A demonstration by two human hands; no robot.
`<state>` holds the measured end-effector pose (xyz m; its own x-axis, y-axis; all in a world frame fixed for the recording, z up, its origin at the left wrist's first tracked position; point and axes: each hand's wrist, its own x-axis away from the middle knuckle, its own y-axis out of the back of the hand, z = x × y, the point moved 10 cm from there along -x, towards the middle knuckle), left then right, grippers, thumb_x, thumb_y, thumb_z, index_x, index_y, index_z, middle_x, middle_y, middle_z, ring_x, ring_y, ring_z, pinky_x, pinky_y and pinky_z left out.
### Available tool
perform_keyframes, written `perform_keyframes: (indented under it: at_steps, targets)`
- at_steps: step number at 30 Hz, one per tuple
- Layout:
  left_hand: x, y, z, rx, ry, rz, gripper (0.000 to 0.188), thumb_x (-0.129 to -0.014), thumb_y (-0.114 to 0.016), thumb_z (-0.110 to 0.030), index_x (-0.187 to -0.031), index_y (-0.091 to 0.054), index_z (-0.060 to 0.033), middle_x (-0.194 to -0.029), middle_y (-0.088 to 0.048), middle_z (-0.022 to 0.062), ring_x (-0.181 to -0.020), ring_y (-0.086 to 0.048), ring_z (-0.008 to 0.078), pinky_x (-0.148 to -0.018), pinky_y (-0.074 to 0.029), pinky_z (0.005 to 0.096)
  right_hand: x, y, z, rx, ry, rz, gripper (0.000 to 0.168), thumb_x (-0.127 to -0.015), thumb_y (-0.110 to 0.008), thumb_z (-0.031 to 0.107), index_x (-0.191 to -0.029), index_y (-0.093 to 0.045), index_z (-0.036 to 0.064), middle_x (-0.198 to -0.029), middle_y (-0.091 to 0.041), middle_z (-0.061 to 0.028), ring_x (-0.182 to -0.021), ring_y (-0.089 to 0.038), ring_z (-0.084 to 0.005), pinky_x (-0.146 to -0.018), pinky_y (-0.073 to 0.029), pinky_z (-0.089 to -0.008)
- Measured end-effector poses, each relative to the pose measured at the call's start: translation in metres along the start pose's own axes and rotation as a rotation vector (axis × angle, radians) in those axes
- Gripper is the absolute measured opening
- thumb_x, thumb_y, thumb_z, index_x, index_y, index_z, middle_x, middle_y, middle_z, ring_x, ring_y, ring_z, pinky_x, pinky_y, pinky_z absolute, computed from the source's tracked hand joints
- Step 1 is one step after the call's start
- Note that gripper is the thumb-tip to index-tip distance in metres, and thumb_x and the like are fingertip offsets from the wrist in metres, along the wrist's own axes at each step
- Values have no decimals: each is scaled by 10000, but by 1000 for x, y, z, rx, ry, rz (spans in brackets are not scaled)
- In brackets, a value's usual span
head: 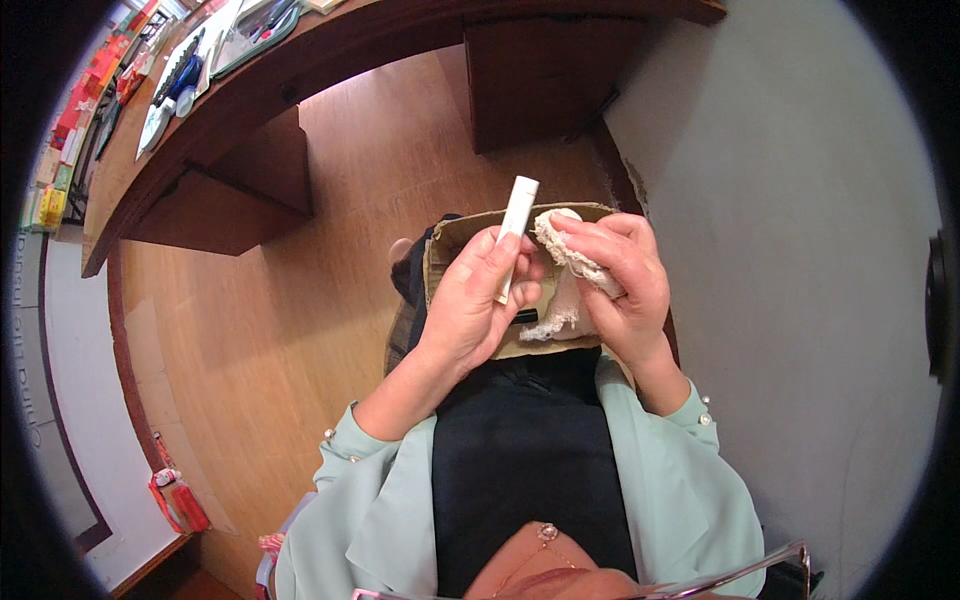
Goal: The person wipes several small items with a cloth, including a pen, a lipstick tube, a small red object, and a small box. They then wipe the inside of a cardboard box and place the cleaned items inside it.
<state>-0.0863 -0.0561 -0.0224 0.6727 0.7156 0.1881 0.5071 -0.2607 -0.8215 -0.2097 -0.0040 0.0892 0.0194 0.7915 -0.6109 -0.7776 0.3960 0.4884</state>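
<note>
My left hand (480,292) grips a slim white box-shaped stick (519,206), tilted with its upper end pointing away from me. In my right hand (626,277) is a crumpled off-white cloth (574,259) with frayed edges, part of it hanging down. Both hands are above an open cardboard box (517,349) on my lap. Inside the box a small black cylindrical object (525,316) shows beside the cloth's lower end. The stick and the cloth are close together; my fingers hide whether they touch. The rest of the box's contents is mostly hidden by my hands.
A curved wooden desk (360,64) spans the far side, bearing a plastic tray (259,34), pens and papers. A grey wall (795,225) stands close on my right. Wooden floor (300,300) lies to the left, with a red package (178,501) by the white wall panel.
</note>
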Motion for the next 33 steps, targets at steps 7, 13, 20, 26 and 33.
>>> perform_keyframes:
  at_steps: [7, 13, 20, 26, 33]
  targets:
    - [2, -30, -1, 42, 6, 52, 561, -1055, -578, -98, -1533, -330, 57, -1540, -449, 173, -1414, -495, 262, -1242, -382, 427, -9, 11, 2, 96, 35, -62, 503, -709, -721, -77, -1184, -728, 89, -1280, -735, -83, -1039, -617, -304, -941, -492, -384]
    - [1, -32, -1, 139, 34, 148, 813, -837, -462, 100, -1611, -220, 48, -1628, -345, 211, -1546, -310, 313, -1287, -248, 451, 4, -30, 18, 239, 92, 111, 495, -735, -764, 29, -1218, -722, 126, -1280, -730, -53, -1043, -626, -305, -935, -523, -388]
    - [2, -37, -7, 192, 32, 148, 838, -784, -387, 156, -1602, -246, 44, -1616, -359, 203, -1536, -322, 299, -1294, -224, 441, 5, -31, 26, 174, 159, 126, 443, -746, -761, 54, -1179, -737, 147, -1278, -734, -29, -1024, -630, -276, -931, -540, -370]
    - [5, -38, -2, 175, 43, 166, 840, -766, -371, 180, -1588, -274, 38, -1593, -387, 175, -1516, -346, 293, -1291, -225, 431, 1, -23, 16, 203, 116, 68, 486, -734, -779, 38, -1209, -729, 130, -1262, -741, -30, -1044, -637, -272, -950, -522, -363]
    - [1, -41, -5, 46, 6, 198, 720, -953, -474, 35, -1617, -197, 46, -1641, -322, 218, -1525, -342, 323, -1287, -252, 442, 9, -27, 21, 164, 144, 122, 508, -749, -773, 46, -1242, -719, 157, -1273, -735, -20, -1047, -630, -277, -968, -518, -365]
